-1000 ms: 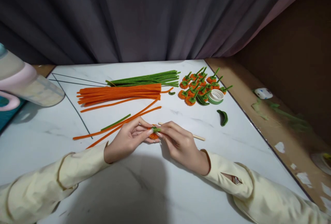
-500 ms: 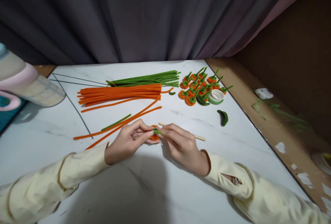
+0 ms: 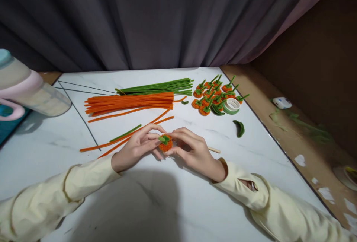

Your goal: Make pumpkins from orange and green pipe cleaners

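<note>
While both hands meet over the white table, they hold one small orange ball with a green top between them. The left hand pinches it from one side with thumb and fingertips, and the right hand pinches it from the other side — the fingers of both are bent in close around the little ball. It sits just above the table, near the middle.

Under the right hand lies a thin wooden stick, poking out past the palm. Just beside the left hand lie some long orange fuzzy wires and one short green wire. Farther back rests a bunch of orange wires, and a bunch of green wires lies touching it on the far side.

To the right of those sits a pile of little orange balls with green stems, and a roll of green tape leans against the pile. A curled green bit lies alone — well apart from the hands. A big pink jug stands at the left edge.
</note>
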`<state>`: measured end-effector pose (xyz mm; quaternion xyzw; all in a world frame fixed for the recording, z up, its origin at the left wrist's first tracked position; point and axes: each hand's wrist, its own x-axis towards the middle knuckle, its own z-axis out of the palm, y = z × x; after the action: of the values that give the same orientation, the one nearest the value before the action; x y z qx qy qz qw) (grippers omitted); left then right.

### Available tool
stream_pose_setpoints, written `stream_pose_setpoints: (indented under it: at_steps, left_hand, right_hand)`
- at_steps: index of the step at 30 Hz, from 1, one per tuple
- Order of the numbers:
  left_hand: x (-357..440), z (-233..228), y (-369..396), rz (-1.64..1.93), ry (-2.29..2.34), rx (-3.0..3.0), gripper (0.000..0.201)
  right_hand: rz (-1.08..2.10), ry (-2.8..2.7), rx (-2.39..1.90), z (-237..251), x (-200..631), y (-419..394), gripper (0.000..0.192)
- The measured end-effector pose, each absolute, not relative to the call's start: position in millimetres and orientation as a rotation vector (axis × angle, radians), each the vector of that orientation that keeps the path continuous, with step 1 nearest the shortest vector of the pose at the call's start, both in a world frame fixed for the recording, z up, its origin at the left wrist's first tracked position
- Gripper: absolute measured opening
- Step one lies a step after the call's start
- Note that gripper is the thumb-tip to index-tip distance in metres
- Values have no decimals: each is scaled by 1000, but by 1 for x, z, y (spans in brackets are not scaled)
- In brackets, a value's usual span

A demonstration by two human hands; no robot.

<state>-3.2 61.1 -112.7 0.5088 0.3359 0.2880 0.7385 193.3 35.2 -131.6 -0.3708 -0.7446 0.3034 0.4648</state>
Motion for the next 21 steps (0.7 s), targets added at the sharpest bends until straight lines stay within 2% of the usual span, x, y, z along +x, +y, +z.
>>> stream_pose_setpoints:
  at_steps: [5, 9, 13, 21]
  left_hand:
    - [4, -114, 58, 645, 805, 1186, 32]
    - [6, -116, 55, 740, 836, 1216, 30]
    - [4, -118, 53, 791, 834, 1228, 24]
    - [2, -120, 49, 774, 896, 1322, 24]
  right_hand:
    - [751, -1819, -975, -133, 194, 35, 16]
    - [738, -1832, -1045, -133, 194, 36, 19]
    - [715, -1917, -972, -133, 194, 34, 11]
    - [468, -2016, -826, -138, 193, 30, 13]
